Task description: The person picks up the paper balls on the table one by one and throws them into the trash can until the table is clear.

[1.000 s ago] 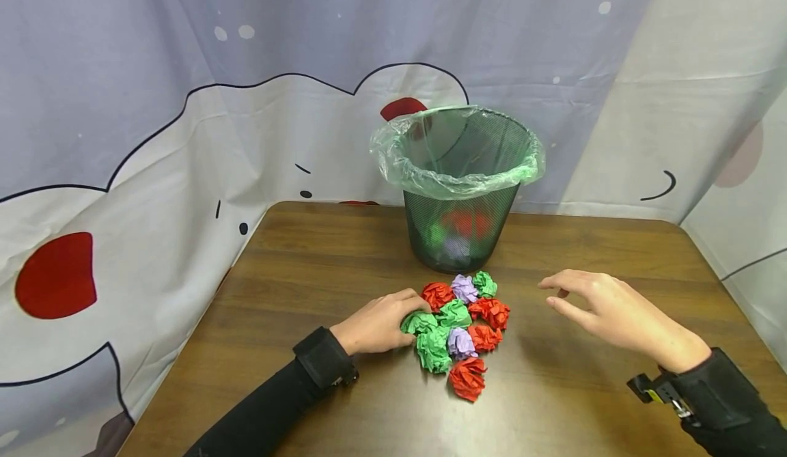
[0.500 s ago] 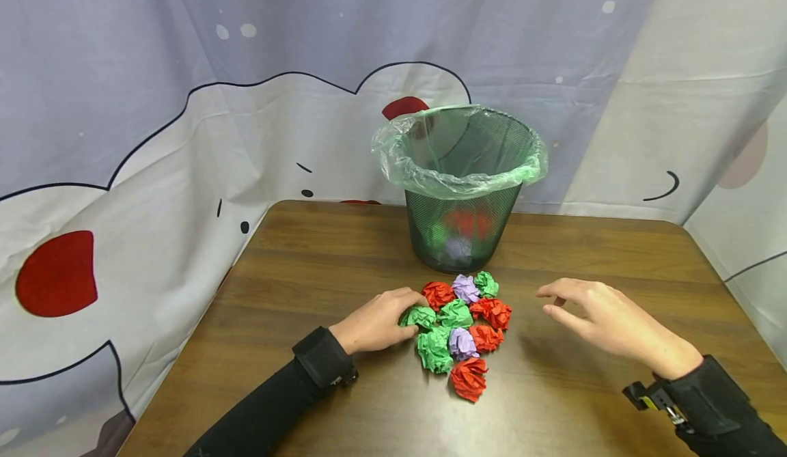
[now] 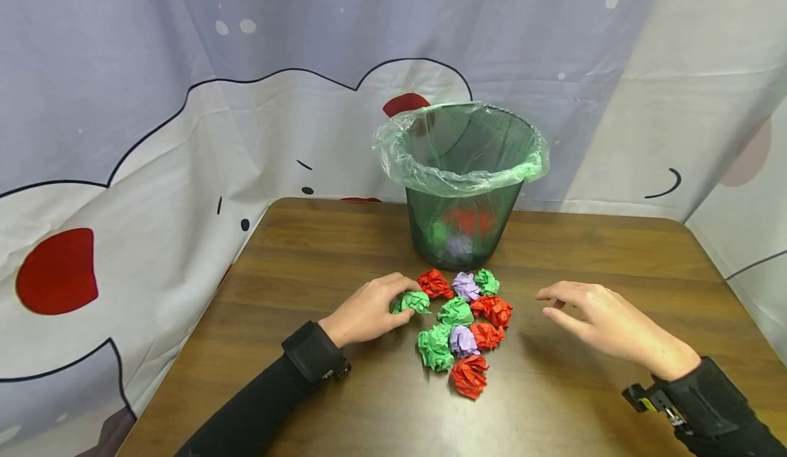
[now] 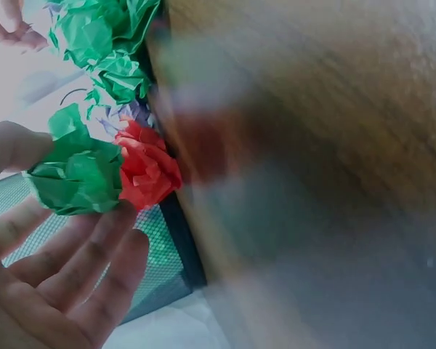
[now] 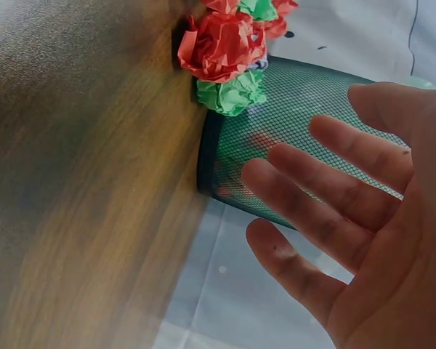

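My left hand (image 3: 369, 309) pinches a crumpled green paper ball (image 3: 413, 301) between thumb and fingers at the left of the cluster; the left wrist view shows that green paper ball (image 4: 80, 171) in its grip. Beside it lies a red paper ball (image 3: 435, 284). More crumpled balls lie close together: a green one (image 3: 456, 311), a larger green one (image 3: 434, 348), a lilac one (image 3: 463, 341) and a red one (image 3: 469, 377) nearest me. My right hand (image 3: 605, 320) hovers over the table to the right, fingers relaxed, holding nothing; its spread fingers (image 5: 305, 207) show in the right wrist view.
A dark mesh wastebasket (image 3: 467, 201) with a clear green bag (image 3: 455, 180) over its rim stands behind the balls, several crumpled papers inside. The wooden table (image 3: 320, 252) ends at a patterned curtain (image 3: 233, 136) behind and at the left.
My left hand has drawn the green paper ball slightly up and left, away from the cluster. The right hand has barely moved.
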A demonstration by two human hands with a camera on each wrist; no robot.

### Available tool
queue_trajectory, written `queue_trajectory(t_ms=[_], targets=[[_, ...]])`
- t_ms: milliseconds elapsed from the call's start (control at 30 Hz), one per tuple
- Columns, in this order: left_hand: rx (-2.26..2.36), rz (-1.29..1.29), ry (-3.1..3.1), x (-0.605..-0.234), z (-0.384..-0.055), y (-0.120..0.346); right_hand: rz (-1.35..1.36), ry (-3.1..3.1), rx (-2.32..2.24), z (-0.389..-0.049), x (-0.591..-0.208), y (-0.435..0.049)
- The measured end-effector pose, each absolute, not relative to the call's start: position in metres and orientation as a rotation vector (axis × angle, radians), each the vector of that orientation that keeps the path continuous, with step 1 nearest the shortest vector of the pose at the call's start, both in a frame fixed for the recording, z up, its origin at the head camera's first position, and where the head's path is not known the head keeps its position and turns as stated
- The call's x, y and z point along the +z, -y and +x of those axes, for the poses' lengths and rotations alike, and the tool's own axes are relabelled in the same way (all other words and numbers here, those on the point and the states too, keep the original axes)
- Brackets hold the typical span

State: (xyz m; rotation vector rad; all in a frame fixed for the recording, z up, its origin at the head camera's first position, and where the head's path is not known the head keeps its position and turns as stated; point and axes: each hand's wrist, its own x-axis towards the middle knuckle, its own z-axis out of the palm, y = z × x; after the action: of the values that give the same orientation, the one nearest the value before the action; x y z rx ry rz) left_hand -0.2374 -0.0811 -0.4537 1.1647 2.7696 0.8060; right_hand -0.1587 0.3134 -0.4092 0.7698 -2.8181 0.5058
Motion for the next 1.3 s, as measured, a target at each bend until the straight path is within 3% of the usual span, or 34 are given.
queue_trajectory(t_ms=[533,1300], targets=[[1.030,1.320,-2.844,-0.426,-0.248,0.085,0.748,2.850,0.537,-0.160,-0.417,-0.313],[1.161,1.549,-3.101,-0.334,-0.275,0.082,0.756,2.865,0.570,-0.160,-0.426,-0.313]])
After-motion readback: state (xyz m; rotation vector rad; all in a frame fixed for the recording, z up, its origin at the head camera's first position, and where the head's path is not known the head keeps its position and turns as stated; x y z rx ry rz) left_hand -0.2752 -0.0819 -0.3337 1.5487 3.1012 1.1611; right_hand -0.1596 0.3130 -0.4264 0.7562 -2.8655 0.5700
